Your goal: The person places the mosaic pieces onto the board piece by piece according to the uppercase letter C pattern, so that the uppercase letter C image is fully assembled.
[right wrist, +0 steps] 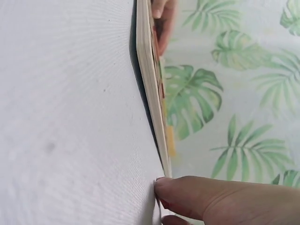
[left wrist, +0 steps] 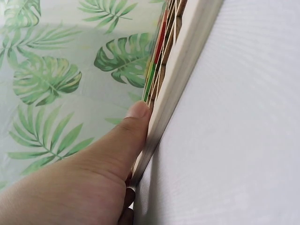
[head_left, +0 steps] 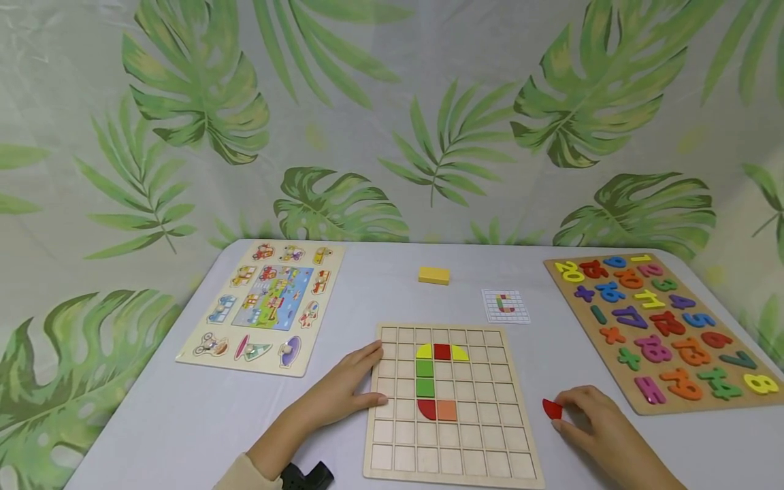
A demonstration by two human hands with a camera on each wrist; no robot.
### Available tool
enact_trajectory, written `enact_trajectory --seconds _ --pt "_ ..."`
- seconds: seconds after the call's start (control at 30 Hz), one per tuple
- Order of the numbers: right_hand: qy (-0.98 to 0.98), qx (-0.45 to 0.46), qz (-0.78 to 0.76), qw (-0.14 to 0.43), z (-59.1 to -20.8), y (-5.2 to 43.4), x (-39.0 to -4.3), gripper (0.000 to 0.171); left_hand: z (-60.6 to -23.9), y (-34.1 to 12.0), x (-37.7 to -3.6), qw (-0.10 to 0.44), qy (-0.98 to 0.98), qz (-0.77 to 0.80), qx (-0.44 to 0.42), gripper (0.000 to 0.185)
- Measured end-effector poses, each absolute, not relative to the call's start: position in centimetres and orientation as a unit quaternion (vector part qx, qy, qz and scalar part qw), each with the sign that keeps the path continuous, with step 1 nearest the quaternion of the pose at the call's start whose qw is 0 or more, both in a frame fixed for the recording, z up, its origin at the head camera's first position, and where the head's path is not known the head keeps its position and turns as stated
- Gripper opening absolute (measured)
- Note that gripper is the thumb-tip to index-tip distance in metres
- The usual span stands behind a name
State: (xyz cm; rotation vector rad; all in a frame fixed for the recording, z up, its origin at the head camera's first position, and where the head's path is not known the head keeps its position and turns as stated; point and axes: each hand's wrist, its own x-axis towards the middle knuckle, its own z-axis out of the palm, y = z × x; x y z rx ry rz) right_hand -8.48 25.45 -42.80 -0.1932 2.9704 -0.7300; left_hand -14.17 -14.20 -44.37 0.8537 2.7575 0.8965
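Note:
A wooden grid board (head_left: 490, 435) lies in front of me on the table. Yellow, red, green and orange pieces (head_left: 436, 381) sit in its cells in a C shape. My left hand (head_left: 370, 378) rests flat against the board's left edge, and the left wrist view shows its thumb (left wrist: 129, 136) pressed to the board's rim (left wrist: 183, 61). To the right of the board, my right hand (head_left: 560, 412) pinches a red quarter-round piece (head_left: 552, 409) just above the table. The right wrist view shows a fingertip (right wrist: 187, 192) near the board's edge (right wrist: 150, 84).
A small pattern card (head_left: 505, 305) and a yellow block (head_left: 433, 275) lie behind the board. A number puzzle (head_left: 661, 327) fills the right side of the table and a vehicle peg puzzle (head_left: 266, 306) the left. A leaf-print curtain hangs behind.

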Motion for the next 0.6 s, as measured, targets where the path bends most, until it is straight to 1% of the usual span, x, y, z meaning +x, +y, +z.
enact_trajectory --seconds 0.13,0.23,0.3,0.37,0.47,0.6 --pt "0.965 -0.051 -0.254 0.048 -42.1 25.0 -8.4 0.032 -44.3 -14.2 -14.1 0.060 0.911 0.296 0.282 0.083" --pt "0.954 -0.063 -0.293 0.019 -41.7 24.5 -8.3 0.032 -44.3 -14.2 -14.1 0.062 0.911 0.296 0.280 0.083" --pt "0.941 -0.098 -0.323 -0.013 -41.5 23.9 -8.3 0.034 -44.3 -14.2 -14.1 0.061 0.911 0.296 0.281 0.083" --pt "0.922 -0.142 -0.358 -0.030 -41.2 23.3 -8.5 0.035 -44.3 -14.2 -14.1 0.060 0.911 0.295 0.281 0.082" --pt "0.888 -0.193 -0.416 -0.005 -40.8 22.3 -8.8 0.030 -44.3 -14.3 -14.1 0.058 0.911 0.295 0.283 0.082" --pt "0.847 -0.223 -0.477 0.074 -40.5 20.8 -9.4 0.026 -44.3 -14.3 -14.2 0.054 0.910 0.295 0.286 0.083"
